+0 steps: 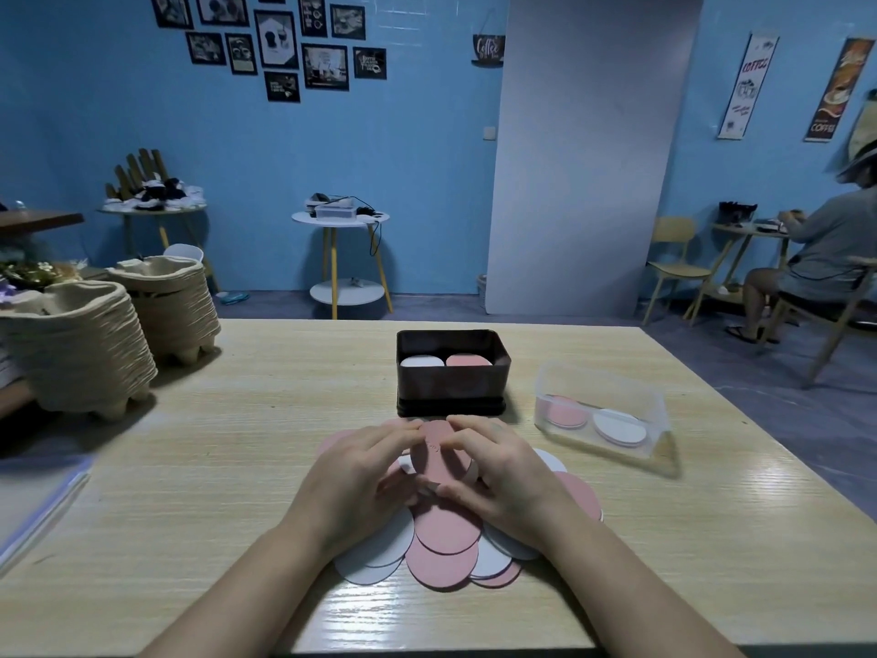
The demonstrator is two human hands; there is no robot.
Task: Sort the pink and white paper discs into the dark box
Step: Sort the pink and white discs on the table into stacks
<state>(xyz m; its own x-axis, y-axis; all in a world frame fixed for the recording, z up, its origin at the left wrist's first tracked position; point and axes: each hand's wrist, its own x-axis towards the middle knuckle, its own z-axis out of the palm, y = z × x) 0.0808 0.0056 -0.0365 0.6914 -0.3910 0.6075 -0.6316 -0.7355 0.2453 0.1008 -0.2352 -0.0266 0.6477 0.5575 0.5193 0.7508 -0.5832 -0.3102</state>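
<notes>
A loose heap of pink and white paper discs (443,539) lies on the wooden table in front of me. Both hands are over the heap. My left hand (353,472) and my right hand (503,472) pinch one tilted pink disc (439,455) between fingertips and thumbs, lifted above the pile. Just beyond the hands stands the dark box (451,394), open on top. Inside it a white stack (421,361) lies on the left and a pink stack (467,360) on the right.
A clear plastic tub (600,406) with a pink and a white stack stands right of the dark box. Two piles of cardboard egg trays (80,353) fill the table's left side. A person sits at a far table at right.
</notes>
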